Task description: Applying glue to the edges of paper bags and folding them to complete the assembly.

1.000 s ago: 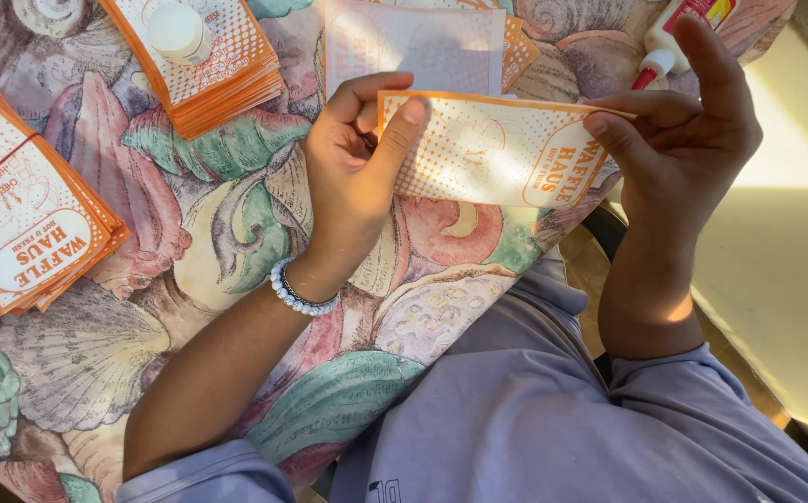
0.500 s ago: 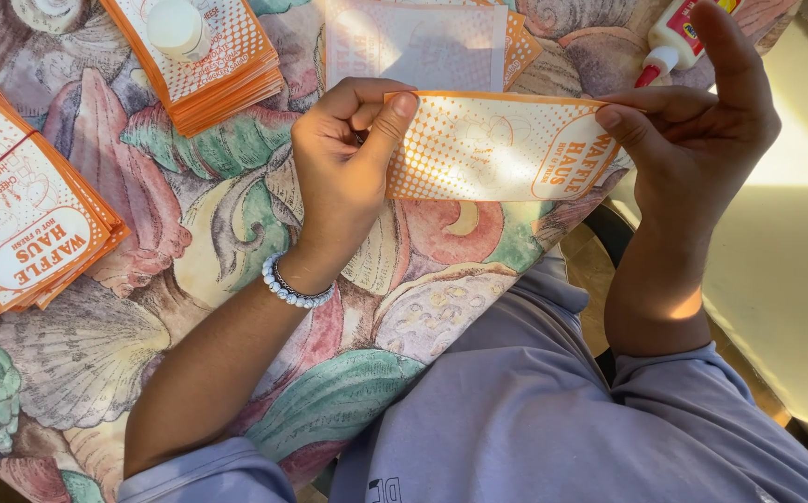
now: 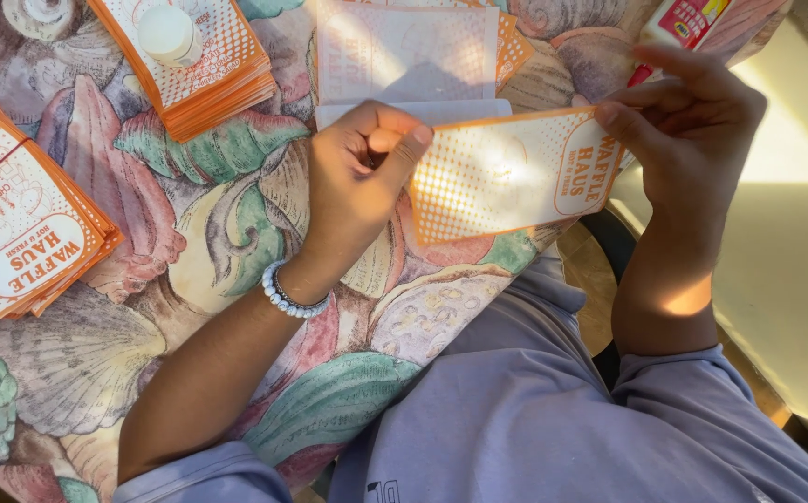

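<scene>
While you've only got the head view to go on, it shows plenty: both your hands are closed on the same orange-and-white paper sleeve [image 3: 506,172], held just above the desk [image 3: 190,233] near its front edge. Your left hand [image 3: 357,182] pinches the sleeve's left end between thumb and curled fingers, and your right hand [image 3: 688,121] grips the right end, fingers over the top edge and the printed oval.

My guess is this thing is super light and floppy, thin paper that creases or tears if you squeeze hard or tug the ends apart. It looks flat and a bit bowed already. Holding it by the two short ends like you do seems right; edges are the safe spots, not the dotted middle.

Around it: a stack of the same sleeves [image 3: 194,56] at the top left with a small white cap [image 3: 169,33] on it, another stack [image 3: 22,233] at the far left, flat sheets [image 3: 404,51] just behind your hands, and a glue bottle [image 3: 674,28] near your right fingers.
</scene>
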